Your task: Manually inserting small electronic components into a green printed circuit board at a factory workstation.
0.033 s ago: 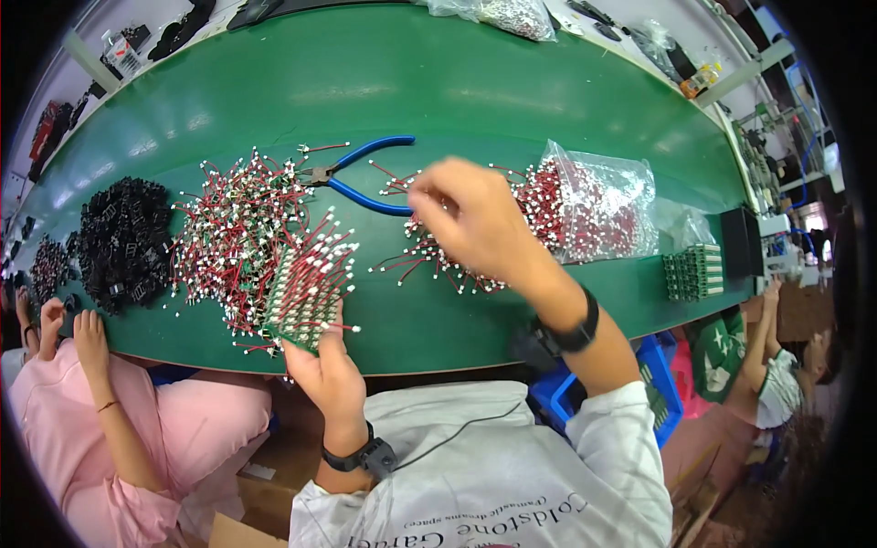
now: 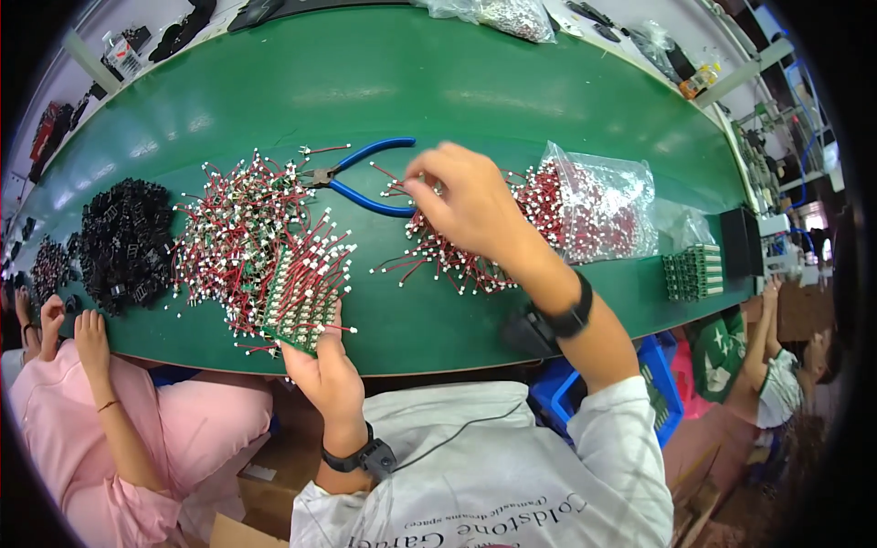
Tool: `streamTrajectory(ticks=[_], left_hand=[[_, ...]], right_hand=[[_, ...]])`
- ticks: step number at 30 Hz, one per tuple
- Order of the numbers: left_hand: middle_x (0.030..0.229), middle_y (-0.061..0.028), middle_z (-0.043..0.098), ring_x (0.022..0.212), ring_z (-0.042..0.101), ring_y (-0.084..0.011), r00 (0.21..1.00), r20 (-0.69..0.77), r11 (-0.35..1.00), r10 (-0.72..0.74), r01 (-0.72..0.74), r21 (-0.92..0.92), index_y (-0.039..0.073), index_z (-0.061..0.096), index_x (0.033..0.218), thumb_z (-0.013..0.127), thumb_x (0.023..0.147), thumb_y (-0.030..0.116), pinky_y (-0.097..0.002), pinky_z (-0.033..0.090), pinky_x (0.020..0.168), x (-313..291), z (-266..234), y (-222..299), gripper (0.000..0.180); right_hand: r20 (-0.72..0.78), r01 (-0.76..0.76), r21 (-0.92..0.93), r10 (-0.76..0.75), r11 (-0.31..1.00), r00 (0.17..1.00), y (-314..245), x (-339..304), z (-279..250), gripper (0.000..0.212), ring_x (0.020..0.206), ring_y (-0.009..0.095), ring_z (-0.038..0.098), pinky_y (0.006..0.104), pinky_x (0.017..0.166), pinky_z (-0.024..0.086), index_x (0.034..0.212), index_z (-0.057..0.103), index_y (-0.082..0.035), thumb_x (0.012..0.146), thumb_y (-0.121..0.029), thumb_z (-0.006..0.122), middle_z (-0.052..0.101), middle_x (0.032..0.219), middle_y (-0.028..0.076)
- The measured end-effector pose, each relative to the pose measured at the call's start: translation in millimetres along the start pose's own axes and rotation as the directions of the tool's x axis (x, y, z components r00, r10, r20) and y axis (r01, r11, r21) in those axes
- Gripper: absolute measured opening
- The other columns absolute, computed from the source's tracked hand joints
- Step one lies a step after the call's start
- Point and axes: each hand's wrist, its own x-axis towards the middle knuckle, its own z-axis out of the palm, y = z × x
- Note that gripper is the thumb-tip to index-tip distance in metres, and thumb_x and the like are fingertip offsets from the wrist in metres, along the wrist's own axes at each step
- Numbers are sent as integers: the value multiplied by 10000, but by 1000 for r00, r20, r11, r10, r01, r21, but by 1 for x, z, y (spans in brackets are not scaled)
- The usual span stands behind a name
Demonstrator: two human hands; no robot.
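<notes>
My left hand (image 2: 327, 376) is closed on the near edge of a green circuit board panel (image 2: 301, 310), thumb on top. Rows of short red cables with white plugs stand up from the panel, leaning right. Its far left side borders a heap of small boards with red cables (image 2: 239, 233). My right hand (image 2: 464, 203) hovers over a loose pile of red cables with white plugs (image 2: 457, 269), its fingers curled toward the thumb. Anything between those fingertips is too small to make out. Blue-handled cutting pliers (image 2: 375, 203) lie with spread handles between the heap and my right hand.
A clear plastic bag (image 2: 614, 205) spills red cables at the right. Farther right are stacked green boards (image 2: 692, 272) and a black box (image 2: 740, 242). Black parts (image 2: 126, 242) are heaped at left, near a co-worker's hand (image 2: 89, 336). A blue crate (image 2: 665, 384) sits below the table edge.
My right hand has shifted very slightly over the loose cables, its wrist a little to the right. My left hand and the panel stay almost in place.
</notes>
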Motion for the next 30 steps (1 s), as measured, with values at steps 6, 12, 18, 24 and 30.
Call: streamTrajectory(ticks=[6,12,18,24,30], left_hand=[[1243,-160,537,1141,555,-216,999,-15,999,-36,36,1,-89,444,1269,407,860,-130,-380,469,1020,-3,0,4,413],[1212,-157,561,1112,572,-209,998,-54,999,-17,19,32,-94,474,1224,420,864,-122,-369,480,1004,-1,-10,7,365],[1215,-151,560,1096,576,-202,999,-31,999,-18,17,-33,-78,465,1241,455,878,-107,-364,475,1005,5,-1,4,364],[1170,-116,589,1039,581,-157,997,-40,998,-61,61,-2,-54,487,1238,482,883,-85,-299,473,933,12,19,-2,357],[1141,-84,585,996,552,-129,991,83,991,-108,101,84,-42,443,1276,465,893,-69,-270,442,887,2,44,-10,384]], right_hand=[[-14,-50,-187,49,981,999,30,43,61,90,838,357,611,447,747,497,840,655,-41,817,-128,647,604,857,152],[-41,21,-238,-32,971,999,29,44,66,88,851,376,606,443,753,502,881,616,-7,842,-85,601,617,898,167],[-212,-51,382,141,923,967,1,45,13,106,711,91,560,252,616,459,989,582,-7,947,-97,545,594,827,27],[179,-268,647,200,713,963,-60,-28,-17,99,693,28,495,190,586,402,1004,580,2,931,-65,578,567,836,-6],[92,11,513,-68,859,993,-79,-86,-6,100,647,141,585,265,561,468,942,605,15,863,-11,660,612,819,98]])
